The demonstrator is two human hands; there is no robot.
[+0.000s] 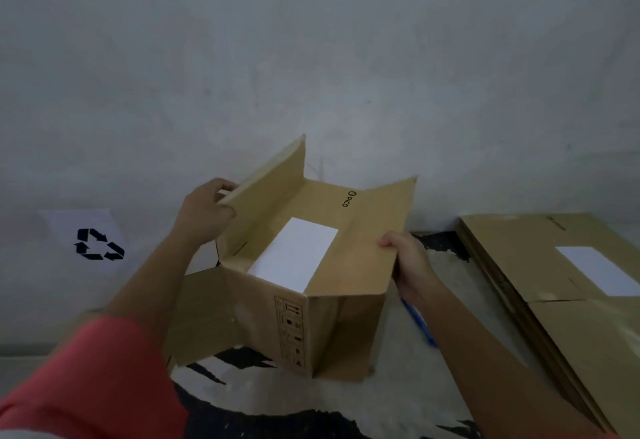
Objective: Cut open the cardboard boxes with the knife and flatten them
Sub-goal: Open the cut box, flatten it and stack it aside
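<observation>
The left hand (204, 212) pinched the top edge of the raised left flap (270, 189), fingers curled over it. The right hand (410, 262) gripped the outer edge of the right flap (374, 241) the same way, so both hands were closed on the brown corrugated cardboard box (332, 317) and held nothing else. The box sat between the forearms in the middle of the view. Its panel with the white rectangular label (294, 255) faced up, and the two long flaps rose to either side like the walls of a trough. Its long axis ran away from the person toward the plain grey wall (311, 58), leaning a little to the right, and the end printed with handling symbols pointed back at the person. Its near lower edge seemed to rest on the pale, black-streaked surface (398, 397); I could not tell whether that was a table or the floor. The box looked empty and light, stiff across its panels but ready to fold along its creases, so the flap edges were probably the best places to hold it while pressing it flat. A slim blue object (417, 324), possibly the knife, lay on the surface just beside the right forearm. A stack of flattened brown boxes (519, 265) lay further right, and a white sheet with a black recycling symbol (93, 241) stood against the wall on the left.
</observation>
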